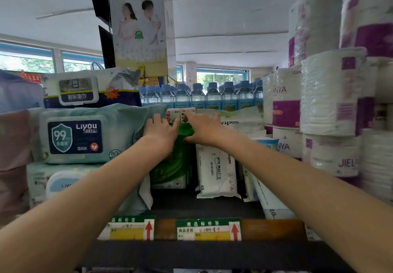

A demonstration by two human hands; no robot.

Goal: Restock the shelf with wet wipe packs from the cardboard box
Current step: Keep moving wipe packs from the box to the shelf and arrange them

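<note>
A row of green wet wipe packs (170, 170) stands upright on the dark shelf (208, 206), in the middle. Both my hands are on top of that row. My left hand (160, 131) presses its left top edge, fingers over the back. My right hand (202, 129) grips the green top from the right, fingers curled over it. A white wet wipe pack (215, 175) stands upright right beside the green ones. The cardboard box is out of view.
Large teal Liyou wipe packs (85, 134) are stacked on the left. Toilet paper rolls (331, 94) tower on the right. Water bottles (200, 96) line the back. More white packs (265, 196) lean at right. Price tags (208, 230) run along the shelf front.
</note>
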